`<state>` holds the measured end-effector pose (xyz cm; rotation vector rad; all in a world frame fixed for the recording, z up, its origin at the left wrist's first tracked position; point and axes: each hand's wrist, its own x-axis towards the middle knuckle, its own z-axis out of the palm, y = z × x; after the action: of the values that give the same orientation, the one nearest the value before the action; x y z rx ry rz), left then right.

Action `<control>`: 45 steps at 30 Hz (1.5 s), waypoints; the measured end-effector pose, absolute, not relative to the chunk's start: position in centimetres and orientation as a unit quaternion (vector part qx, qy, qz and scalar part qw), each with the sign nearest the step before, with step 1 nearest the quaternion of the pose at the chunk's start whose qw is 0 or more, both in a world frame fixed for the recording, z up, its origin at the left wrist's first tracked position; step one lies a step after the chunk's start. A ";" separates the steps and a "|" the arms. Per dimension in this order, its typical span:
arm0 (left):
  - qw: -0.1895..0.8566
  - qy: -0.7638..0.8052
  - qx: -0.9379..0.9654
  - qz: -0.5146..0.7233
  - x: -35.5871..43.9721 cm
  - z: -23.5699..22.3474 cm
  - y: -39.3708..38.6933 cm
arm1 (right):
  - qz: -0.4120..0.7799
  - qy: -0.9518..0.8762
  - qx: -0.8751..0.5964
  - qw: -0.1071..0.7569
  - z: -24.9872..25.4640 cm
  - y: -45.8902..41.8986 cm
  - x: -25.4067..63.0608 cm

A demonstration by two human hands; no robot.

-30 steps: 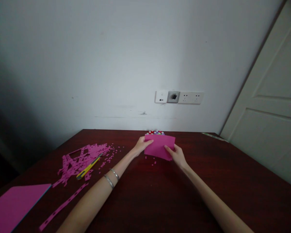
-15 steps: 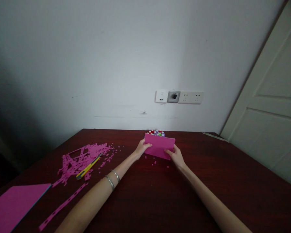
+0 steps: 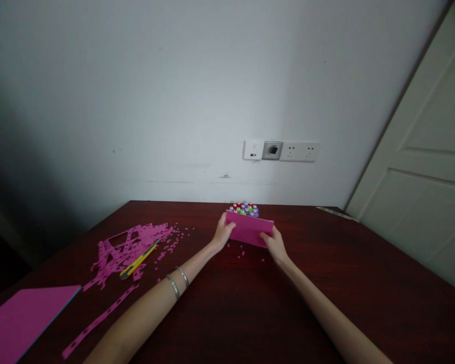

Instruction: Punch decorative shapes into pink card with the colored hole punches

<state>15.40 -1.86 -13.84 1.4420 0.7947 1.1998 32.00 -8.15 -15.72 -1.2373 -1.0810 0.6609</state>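
Note:
Both my hands hold a pink paper sheet a little above the dark red table, far out in front of me. My left hand is closed on its left edge and my right hand is closed on its right lower corner. Behind the sheet stands a cluster of small coloured punches, partly hidden by it. Tiny pink paper bits lie on the table under the sheet. Two silver bangles sit on my left forearm.
A heap of pink punched paper strips with a yellow utility knife lies at the left. A pink strip and a stack of pink sheets lie near the front left. A wall with sockets is behind, a door at right.
The sheet has tilted down and sunk slightly, showing more of the punches behind it. My left hand has shifted a little along its left edge.

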 end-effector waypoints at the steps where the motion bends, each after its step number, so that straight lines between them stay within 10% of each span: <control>1: 0.529 0.332 0.602 0.498 15.4 -13.9 -1.9 | 0.285 -0.476 -0.541 0.633 -15.7 -8.1 32.1; 12: 0.470 0.336 0.657 0.485 16.2 -13.4 -1.7 | 0.271 -0.438 -0.541 0.665 -16.1 -7.4 32.4; 17: 0.230 0.305 0.737 0.557 16.7 -12.9 -5.6 | 0.250 -0.362 -0.538 0.719 -15.6 -7.4 35.3; 23: 0.127 0.013 0.977 0.169 18.1 -15.1 -13.4 | 0.241 -0.281 -0.512 0.775 -14.9 -8.2 37.9; 36: 0.217 0.301 0.916 0.153 14.3 -17.6 -4.7 | 0.273 -0.221 -0.477 0.806 -14.4 -10.1 38.2; 45: 0.049 0.553 0.831 0.022 7.8 -15.8 -0.2 | 0.286 -0.205 -0.453 0.819 -14.0 -10.0 37.8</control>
<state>7.83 -0.24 -15.77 2.5335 1.6856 0.0671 37.81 -10.03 -14.05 -0.9639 -0.4377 0.6102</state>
